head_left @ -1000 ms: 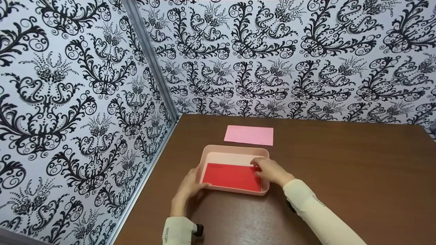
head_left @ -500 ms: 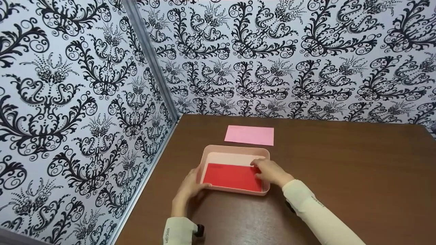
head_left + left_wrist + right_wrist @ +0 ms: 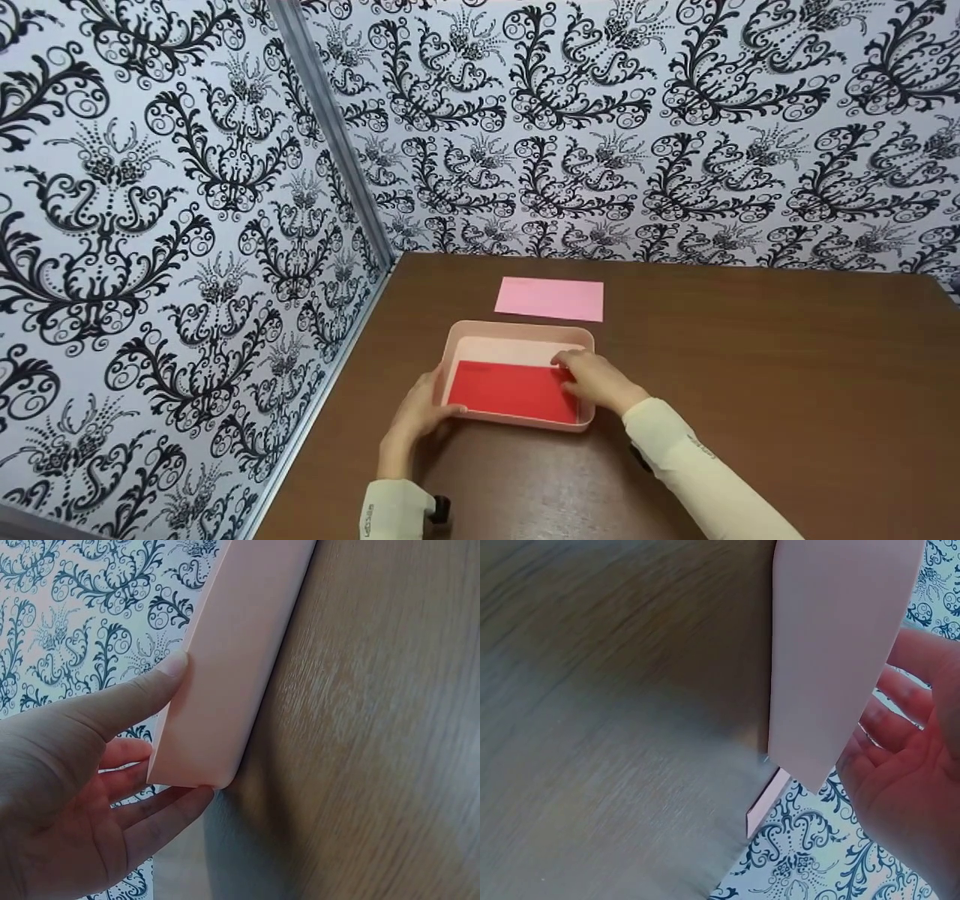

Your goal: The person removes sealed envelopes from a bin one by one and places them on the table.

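Note:
A shallow, pale pink tray (image 3: pixel 517 426) stands on the table, and a flat red sheet (image 3: pixel 510 391) lies in its near half. My left hand (image 3: pixel 415 409) grips the tray's near left corner. In the left wrist view, the left thumb rests against the near wall (image 3: pixel 225 667) and the other fingers bend round the end. My right hand (image 3: pixel 596 379) reaches over the right rim into the tray. Its fingers are slightly bent and spread over the red sheet's right end. Whether the fingertips touch the sheet cannot be told; the right wall (image 3: pixel 832 652) hides them in the right wrist view.
A flat pink sheet (image 3: pixel 550 298) lies on the brown table (image 3: pixel 750 352) just beyond the tray. Patterned wall panels (image 3: pixel 592 135) rise behind the table and along its left side, meeting at a grey corner post (image 3: pixel 337 142).

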`<action>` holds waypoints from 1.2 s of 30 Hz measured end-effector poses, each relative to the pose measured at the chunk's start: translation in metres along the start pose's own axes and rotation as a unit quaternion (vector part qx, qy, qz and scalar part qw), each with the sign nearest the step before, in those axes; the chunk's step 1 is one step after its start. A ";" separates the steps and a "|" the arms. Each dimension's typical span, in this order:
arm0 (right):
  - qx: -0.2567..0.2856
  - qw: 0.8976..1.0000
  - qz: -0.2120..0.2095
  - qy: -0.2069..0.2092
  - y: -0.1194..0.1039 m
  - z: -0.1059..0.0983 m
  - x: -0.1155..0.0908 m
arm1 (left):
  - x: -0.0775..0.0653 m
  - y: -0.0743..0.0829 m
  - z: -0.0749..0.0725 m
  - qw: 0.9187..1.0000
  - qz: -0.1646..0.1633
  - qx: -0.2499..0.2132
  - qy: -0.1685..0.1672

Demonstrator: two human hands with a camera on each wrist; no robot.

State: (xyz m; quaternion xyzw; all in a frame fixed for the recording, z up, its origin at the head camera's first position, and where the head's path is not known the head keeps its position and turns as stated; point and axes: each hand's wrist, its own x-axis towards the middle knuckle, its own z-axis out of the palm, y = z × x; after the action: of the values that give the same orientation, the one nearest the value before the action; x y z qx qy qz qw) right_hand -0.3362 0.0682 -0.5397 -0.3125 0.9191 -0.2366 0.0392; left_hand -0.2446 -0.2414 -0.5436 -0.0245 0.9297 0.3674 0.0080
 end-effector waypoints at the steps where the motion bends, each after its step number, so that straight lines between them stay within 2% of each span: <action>1: -0.002 1.000 -0.006 0.004 0.001 0.000 0.000 | -0.001 0.000 0.000 1.000 -0.003 0.000 0.000; 13: -0.019 0.997 -0.043 0.056 0.001 0.001 -0.001 | 0.000 -0.001 0.000 1.000 -0.001 0.003 0.001; 20: -0.007 0.997 -0.022 0.074 -0.002 -0.001 -0.001 | 0.000 -0.003 0.000 1.000 0.004 0.001 0.000; 24: 0.035 0.996 -0.011 0.085 -0.002 -0.002 0.000 | 0.000 -0.002 0.000 1.000 0.003 -0.004 -0.002; 27: 0.089 0.991 0.001 0.095 -0.002 -0.002 0.000 | 0.000 -0.002 0.000 1.000 -0.001 -0.005 -0.001; 32: 0.187 0.973 0.051 0.125 -0.001 -0.004 -0.002 | 0.000 -0.002 0.000 1.000 0.004 -0.003 -0.001; 36: 0.222 0.960 0.085 0.146 -0.002 -0.006 -0.006 | 0.001 -0.003 0.000 1.000 0.019 0.001 -0.002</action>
State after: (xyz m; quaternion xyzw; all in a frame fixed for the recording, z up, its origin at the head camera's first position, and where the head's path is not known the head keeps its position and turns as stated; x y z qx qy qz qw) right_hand -0.3315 0.0733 -0.5340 -0.1792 0.8625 -0.4733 -0.0070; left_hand -0.2451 -0.2433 -0.5461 -0.0060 0.9305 0.3663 0.0024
